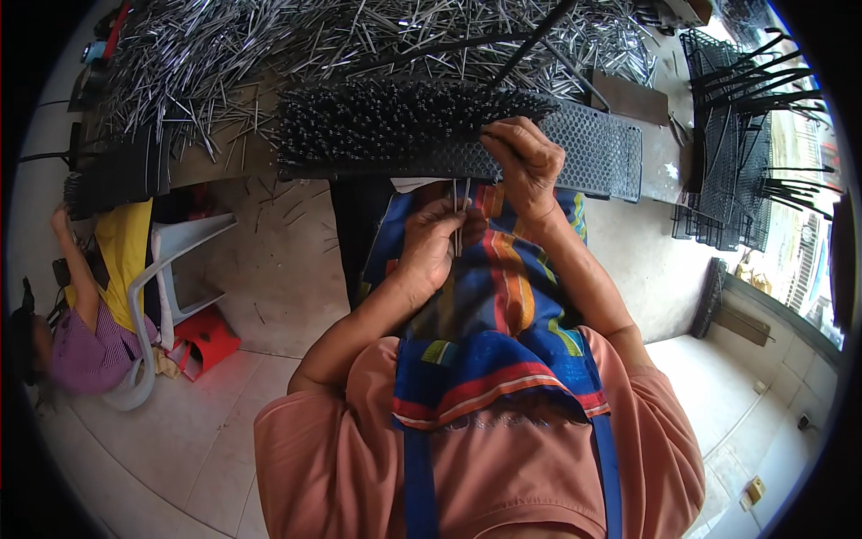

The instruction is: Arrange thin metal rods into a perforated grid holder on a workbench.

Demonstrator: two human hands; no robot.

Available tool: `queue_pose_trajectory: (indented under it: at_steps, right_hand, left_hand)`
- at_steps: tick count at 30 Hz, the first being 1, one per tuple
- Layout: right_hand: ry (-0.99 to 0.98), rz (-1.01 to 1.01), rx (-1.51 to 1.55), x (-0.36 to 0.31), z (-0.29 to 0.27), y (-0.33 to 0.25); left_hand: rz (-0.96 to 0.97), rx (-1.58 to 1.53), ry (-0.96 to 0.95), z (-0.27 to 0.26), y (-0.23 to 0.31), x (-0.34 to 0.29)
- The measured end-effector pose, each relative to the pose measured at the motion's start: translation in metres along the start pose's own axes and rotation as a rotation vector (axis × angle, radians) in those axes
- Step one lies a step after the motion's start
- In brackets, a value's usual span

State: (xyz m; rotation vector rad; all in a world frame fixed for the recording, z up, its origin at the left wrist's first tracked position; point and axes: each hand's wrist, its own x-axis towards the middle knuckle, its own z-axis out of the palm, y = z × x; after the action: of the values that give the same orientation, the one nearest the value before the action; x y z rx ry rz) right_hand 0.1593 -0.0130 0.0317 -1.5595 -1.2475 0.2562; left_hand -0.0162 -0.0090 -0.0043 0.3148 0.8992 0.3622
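Observation:
My left hand (433,235) is closed around a few thin metal rods (461,193), which stick out above and below the fingers in front of the apron. Above and to the right, my right hand (528,162) pinches with thumb and forefinger at the front of a perforated metal rack (597,148). Whatever sits between those fingertips is too small to make out. Dark thin rods (377,126) stand upright and close together in the rack's left and middle holes. Bare holes show on its right side.
A large heap of loose metal rods (224,54) covers the bench behind the rack. Wire racks with dark rods (732,135) stand at the right. On the left, a co-worker in a purple top (94,355) sits on a pale plastic chair (144,296), beside a red container (208,343).

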Motion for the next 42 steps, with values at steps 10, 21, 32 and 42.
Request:
queue_pose_trajectory:
  at_steps: [10, 21, 32, 42]
  right_hand:
    - [-0.101, -0.200, -0.141, -0.013, -0.003, 0.006]
    - [-0.095, 0.025, -0.226, 0.011, 0.011, 0.002]
    - [-0.087, -0.082, -0.277, 0.004, 0.012, 0.013]
    - [-0.173, 0.008, -0.312, -0.009, -0.004, 0.002]
  left_hand:
    - [0.025, -0.032, -0.029, 0.000, -0.001, 0.000]
    - [0.026, 0.003, -0.003, -0.002, 0.005, 0.002]
    - [0.120, -0.116, -0.082, -0.001, 0.003, 0.011]
    - [0.126, -0.111, -0.118, 0.002, 0.007, 0.008]
